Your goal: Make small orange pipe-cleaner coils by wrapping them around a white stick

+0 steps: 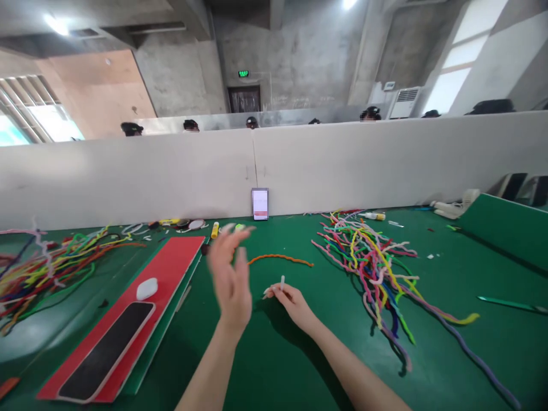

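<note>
My left hand (231,279) is raised over the green table, its fingers apart and blurred by motion; I see nothing held in it. Lower and to its right, my right hand (290,299) is closed in a pinch near the tabletop. A small white stick (282,281) pokes up from between its fingers; the rest of it is hidden. Just beyond both hands lies a twisted orange pipe cleaner (280,256) in a shallow curve, its left end passing behind my left hand.
Tangled coloured pipe cleaners (377,257) lie at right, with another heap (51,268) at left. A phone (107,351) and white case (146,289) rest on a red board (175,268). A small upright screen (260,204) leans against the white partition (334,165). Green tweezers (509,303) lie far right.
</note>
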